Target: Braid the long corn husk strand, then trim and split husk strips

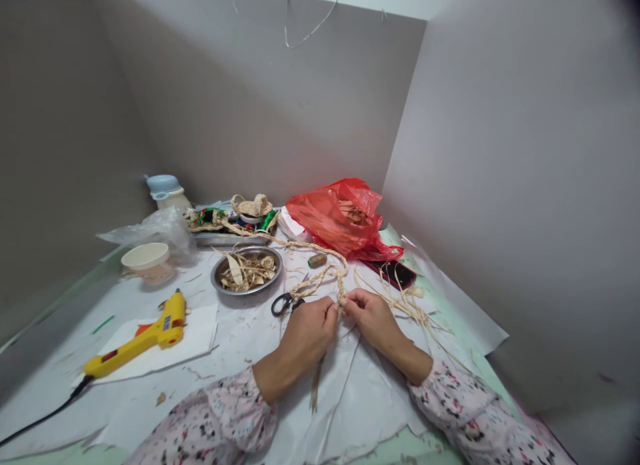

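- The left hand (306, 335) and the right hand (373, 318) are held close together above the desk (60, 385), which is covered with white paper.
- The fingers (327, 316) of the left hand are together and clamped on the braid (320, 281), a plait of pale straw. The fingers (354, 303) of the right hand pinch the same braid just beside them.
- The braid goes up from the hands, bends in a loop, and runs back across the desk to the metal tray (230, 239).
- Loose ends (316, 385) of straw hang down below the hands. More strands (405, 305) lie to the right of the right hand, near a phone (393, 273).
- Scissors (283, 304) with black handles lie just beside the left hand.
- A steel bowl (246, 270) with straw pieces stands behind the scissors, and a red plastic bag (340, 218) lies behind the braid.
- A yellow glue gun (145, 335) lies on a white sheet at the left side of the desk, and its black cord (45, 411) runs off to the lower left.
- Both sleeves (235, 411) have a pale floral pattern.
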Tool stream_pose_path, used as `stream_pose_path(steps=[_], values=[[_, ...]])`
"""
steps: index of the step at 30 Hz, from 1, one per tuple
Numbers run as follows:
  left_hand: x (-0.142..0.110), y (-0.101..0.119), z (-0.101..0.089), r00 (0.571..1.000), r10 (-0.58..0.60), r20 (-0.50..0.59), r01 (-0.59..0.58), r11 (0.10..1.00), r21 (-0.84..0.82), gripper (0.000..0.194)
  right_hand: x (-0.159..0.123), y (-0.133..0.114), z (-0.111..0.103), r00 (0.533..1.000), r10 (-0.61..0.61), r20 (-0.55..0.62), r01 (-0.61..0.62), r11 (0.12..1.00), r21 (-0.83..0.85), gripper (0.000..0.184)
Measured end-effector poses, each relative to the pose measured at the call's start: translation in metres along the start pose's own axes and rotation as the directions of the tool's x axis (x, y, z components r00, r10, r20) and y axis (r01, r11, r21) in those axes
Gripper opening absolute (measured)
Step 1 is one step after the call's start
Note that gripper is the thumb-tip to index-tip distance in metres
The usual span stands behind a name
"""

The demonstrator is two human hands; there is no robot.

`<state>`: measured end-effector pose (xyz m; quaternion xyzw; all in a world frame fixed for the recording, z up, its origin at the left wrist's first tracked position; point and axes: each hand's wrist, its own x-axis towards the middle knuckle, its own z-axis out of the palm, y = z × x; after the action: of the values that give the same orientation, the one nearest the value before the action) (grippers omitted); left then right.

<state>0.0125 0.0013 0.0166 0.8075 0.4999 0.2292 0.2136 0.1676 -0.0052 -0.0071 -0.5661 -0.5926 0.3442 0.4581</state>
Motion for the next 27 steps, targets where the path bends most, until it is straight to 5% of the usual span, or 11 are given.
stream_pose_path(steps=[15,27], values=[[-0.012,0.017,0.009,0.995,0.025,0.094,-0.058,0.926,0.374,0.034,-0.004,-0.004,0.008,0.983,0.186,-0.011,-0.17,0.923,0.344,0.028],[-0.015,0.016,0.012,0.988,0.061,0.145,-0.108,0.934,0.341,0.041,-0.005,-0.005,0.013,0.973,0.201,0.113,-0.229,0.796,0.56,0.033]])
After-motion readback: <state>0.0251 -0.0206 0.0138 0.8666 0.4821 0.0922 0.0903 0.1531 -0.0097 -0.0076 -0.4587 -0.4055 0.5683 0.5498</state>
